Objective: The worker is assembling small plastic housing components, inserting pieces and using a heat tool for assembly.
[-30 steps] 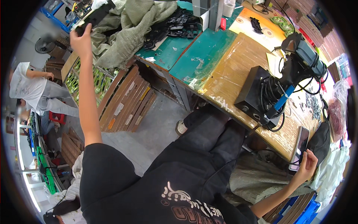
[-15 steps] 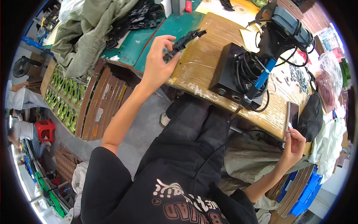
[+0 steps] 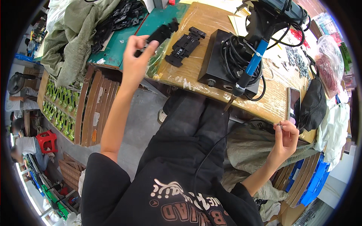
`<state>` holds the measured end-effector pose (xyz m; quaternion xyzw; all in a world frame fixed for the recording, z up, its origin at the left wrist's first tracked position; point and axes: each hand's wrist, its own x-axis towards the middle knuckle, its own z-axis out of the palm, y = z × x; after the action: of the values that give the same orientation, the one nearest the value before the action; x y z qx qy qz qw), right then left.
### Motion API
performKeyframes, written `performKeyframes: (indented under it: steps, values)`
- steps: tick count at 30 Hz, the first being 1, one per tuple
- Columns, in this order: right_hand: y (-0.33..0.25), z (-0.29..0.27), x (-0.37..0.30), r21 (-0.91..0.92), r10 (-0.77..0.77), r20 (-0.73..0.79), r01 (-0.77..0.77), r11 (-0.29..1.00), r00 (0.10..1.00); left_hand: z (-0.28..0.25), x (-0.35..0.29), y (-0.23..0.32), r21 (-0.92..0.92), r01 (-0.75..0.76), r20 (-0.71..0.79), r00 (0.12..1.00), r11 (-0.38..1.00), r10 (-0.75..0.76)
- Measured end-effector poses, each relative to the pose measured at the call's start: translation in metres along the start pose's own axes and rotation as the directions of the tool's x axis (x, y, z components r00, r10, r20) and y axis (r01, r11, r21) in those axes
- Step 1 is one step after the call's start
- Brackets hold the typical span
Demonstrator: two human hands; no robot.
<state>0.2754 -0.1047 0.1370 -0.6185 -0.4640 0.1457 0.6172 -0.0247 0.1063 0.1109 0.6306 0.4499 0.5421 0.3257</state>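
Observation:
My left hand (image 3: 135, 56) holds a black plastic chassis-like part (image 3: 161, 34) between thumb and fingers, over the left end of the wooden work board. Just right of it, a similar black plastic part (image 3: 183, 47) with cut-out ends lies flat on the board, apart from my hand. At the near right edge of the board, my right hand (image 3: 287, 137) pinches a tiny metallic piece (image 3: 279, 125) between thumb and fingertips; its exact kind is too small to tell. A phone (image 3: 293, 103) lies on the board just beyond these fingers.
A black box (image 3: 215, 62) with coiled cables stands mid-board. A blue-handled tool (image 3: 256, 58) with a metal tip slants down past the front edge. Black parts (image 3: 128, 17) are heaped at far left beside a green cloth (image 3: 75, 37). A black pouch (image 3: 315, 111) sits at right.
A black part now lies on the board where my left hand was. That hand has drawn away leftward, holding a black part. My right hand stays pinched. The whole view has shifted slightly.

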Motion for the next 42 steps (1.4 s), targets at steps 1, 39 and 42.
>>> performKeyframes:
  steps: [1, 39, 42]
  values:
    - [-0.004, 0.004, -0.002, 0.018, -0.004, -0.017, 0.004, 1.000, 1.000, -0.001, -0.005, 0.008, -0.259, 0.132, -0.006, 0.990, 0.957, -0.138]
    - [-0.004, 0.034, -0.048, 0.519, 0.162, 0.444, -0.400, 0.755, 0.881, 0.053, -0.156, 0.075, -0.183, 0.964, 0.981, 0.192, 0.192, -0.029]
    - [-0.002, 0.032, -0.046, 0.458, 0.127, 0.495, -0.382, 0.803, 0.860, 0.052, -0.154, 0.077, -0.142, 0.958, 0.986, 0.159, 0.250, -0.049]
